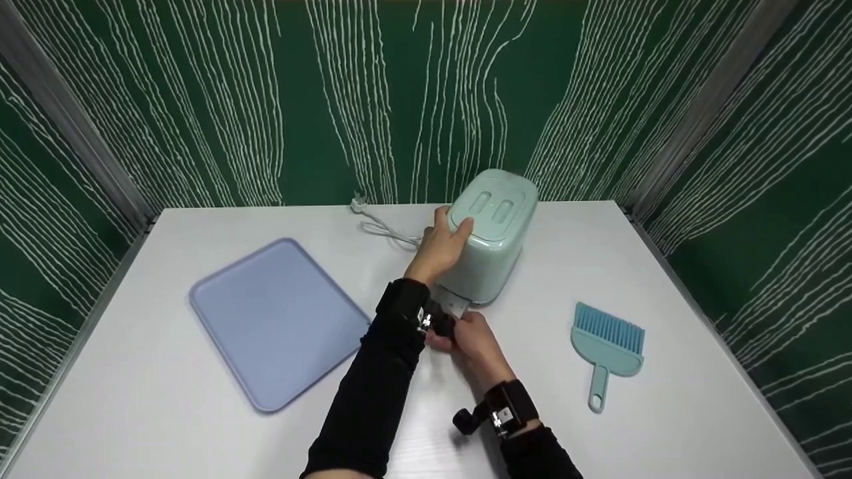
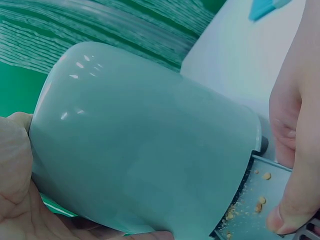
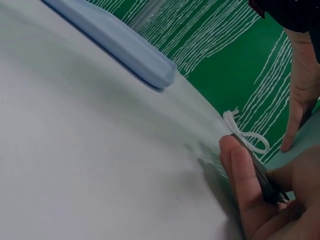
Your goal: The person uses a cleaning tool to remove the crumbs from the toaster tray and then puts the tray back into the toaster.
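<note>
A mint-green toaster with a lid on top stands near the back of the table. My left hand grips its upper part from the left, thumb on the top edge. Low at the toaster's near end, my right hand pinches the outer end of a grey crumb tray between thumb and fingers. That crumb tray is partly out of the toaster's base, and its inner part is hidden. Tan crumbs lie on it in the left wrist view. In the right wrist view, curled fingers are under the crumb tray.
A flat blue tray lies to the left. The toaster's white cord and plug rest by the back edge. On the right lies a small teal brush clipped into a dustpan. Green patterned walls enclose the white table.
</note>
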Demonstrator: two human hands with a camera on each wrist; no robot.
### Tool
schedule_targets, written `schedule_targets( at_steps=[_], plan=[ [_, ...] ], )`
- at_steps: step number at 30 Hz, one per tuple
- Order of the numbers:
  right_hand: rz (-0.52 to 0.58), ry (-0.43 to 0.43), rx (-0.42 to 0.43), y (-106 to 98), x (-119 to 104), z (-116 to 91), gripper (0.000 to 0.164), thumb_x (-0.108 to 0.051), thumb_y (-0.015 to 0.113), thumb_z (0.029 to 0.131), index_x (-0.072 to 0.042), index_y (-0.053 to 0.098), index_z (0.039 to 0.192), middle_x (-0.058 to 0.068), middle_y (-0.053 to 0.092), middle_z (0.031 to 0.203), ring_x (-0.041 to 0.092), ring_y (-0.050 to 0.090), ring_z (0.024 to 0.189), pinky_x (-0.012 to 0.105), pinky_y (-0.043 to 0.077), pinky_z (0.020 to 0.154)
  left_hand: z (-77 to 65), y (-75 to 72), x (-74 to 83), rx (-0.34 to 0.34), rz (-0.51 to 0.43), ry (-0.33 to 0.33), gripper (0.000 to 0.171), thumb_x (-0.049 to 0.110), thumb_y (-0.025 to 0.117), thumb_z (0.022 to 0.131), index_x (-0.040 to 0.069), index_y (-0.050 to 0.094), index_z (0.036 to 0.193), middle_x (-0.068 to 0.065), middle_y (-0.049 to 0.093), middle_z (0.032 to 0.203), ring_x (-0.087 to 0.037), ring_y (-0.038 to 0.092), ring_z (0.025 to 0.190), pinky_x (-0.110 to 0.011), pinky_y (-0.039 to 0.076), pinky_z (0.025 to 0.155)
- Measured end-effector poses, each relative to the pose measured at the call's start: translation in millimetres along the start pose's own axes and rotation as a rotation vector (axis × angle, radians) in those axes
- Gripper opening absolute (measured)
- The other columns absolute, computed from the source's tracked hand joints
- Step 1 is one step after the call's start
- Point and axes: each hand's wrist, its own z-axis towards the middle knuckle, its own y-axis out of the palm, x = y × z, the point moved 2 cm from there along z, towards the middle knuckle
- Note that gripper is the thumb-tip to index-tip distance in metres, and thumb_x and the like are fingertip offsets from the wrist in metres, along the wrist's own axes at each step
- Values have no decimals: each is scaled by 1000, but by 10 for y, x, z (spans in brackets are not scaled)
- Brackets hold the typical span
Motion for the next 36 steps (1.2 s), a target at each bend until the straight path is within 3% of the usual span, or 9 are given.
schedule_targets(
  at_steps=[6, 12, 18, 25, 33, 36],
  plan=[
    [-73, -37, -19, 9, -6, -15, 26, 4, 54, 103, 0, 64, 79, 4, 61, 63, 8, 55, 54, 20, 50, 57, 1, 3, 9, -1, -16, 5, 62, 51, 43, 113, 20, 29, 164, -23, 52, 150, -33, 52, 140, -50, 45, 118],
    [-62, -36, -11, 21, 6, -33, 19, 3, 56, 103, 3, 65, 88, 5, 65, 67, 10, 61, 57, 21, 53, 60, -2, -5, 8, 5, -8, 0, 64, 51, 43, 112, 20, 27, 166, -24, 52, 151, -33, 52, 141, -50, 45, 119],
    [-142, -43, 10, 28, 21, -53, 15, 1, 58, 103, 3, 66, 90, 3, 66, 66, 9, 65, 58, 21, 57, 62, -4, -4, 1, 10, 0, -5, 65, 51, 43, 112, 20, 27, 166, -23, 52, 151, -33, 51, 140, -50, 45, 119],
    [-72, -35, -21, 51, 53, -53, 19, 3, 53, 106, 1, 60, 88, 3, 61, 68, 10, 59, 56, 21, 53, 59, -12, -3, 2, 11, 0, -7, 64, 52, 43, 112, 20, 28, 166, -22, 52, 151, -32, 51, 140, -50, 45, 119],
    [-241, -56, 67, 31, 43, -89, 13, -1, 57, 101, 2, 65, 91, 3, 66, 66, 9, 67, 59, 20, 54, 59, -7, -2, -5, 0, -3, 7, 63, 51, 41, 113, 20, 27, 165, -21, 51, 152, -32, 49, 141, -50, 44, 119],
    [-254, -60, 77, 35, 38, -105, 14, -3, 58, 101, 1, 66, 90, 3, 66, 66, 9, 68, 60, 20, 54, 59, -1, -1, -9, -5, -4, 12, 62, 51, 41, 113, 20, 27, 165, -22, 51, 153, -32, 49, 142, -50, 44, 120]
  ],
)
